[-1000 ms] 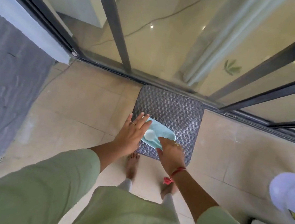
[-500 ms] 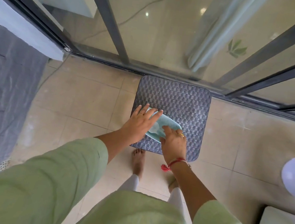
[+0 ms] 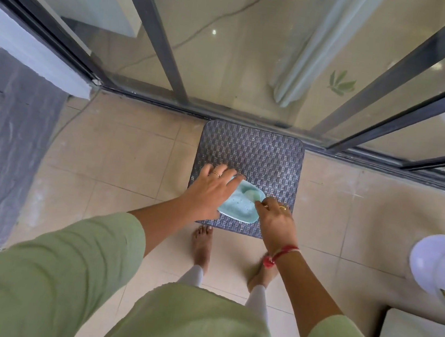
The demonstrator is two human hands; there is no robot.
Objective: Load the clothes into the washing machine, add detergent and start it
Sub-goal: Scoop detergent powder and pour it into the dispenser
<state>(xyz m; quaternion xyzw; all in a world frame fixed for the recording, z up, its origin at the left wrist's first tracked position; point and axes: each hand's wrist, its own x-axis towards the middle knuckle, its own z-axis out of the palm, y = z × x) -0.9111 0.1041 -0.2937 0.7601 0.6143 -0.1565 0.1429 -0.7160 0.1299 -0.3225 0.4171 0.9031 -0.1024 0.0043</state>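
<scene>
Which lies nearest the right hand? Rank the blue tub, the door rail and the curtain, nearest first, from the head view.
1. Blue tub: on the woven stool, right at the right hand.
2. Door rail: on the floor just beyond the stool.
3. Curtain: behind the glass, farthest.

A: Finish of table (image 3: 260, 156) and container (image 3: 238, 207)?
B: Table: dark woven strips, ribbed, slight sheen. Container: smooth pale-blue plastic. The scoop (image 3: 250, 193) is also smooth and pale.
A: Surroundings?
B: Floor (image 3: 120, 154): glossy beige tile. Door frame (image 3: 160, 31): dark matt metal with clear glass (image 3: 233, 41). Sleeve (image 3: 73, 261): matt green cloth. Wall (image 3: 2, 123): rough grey.
</scene>
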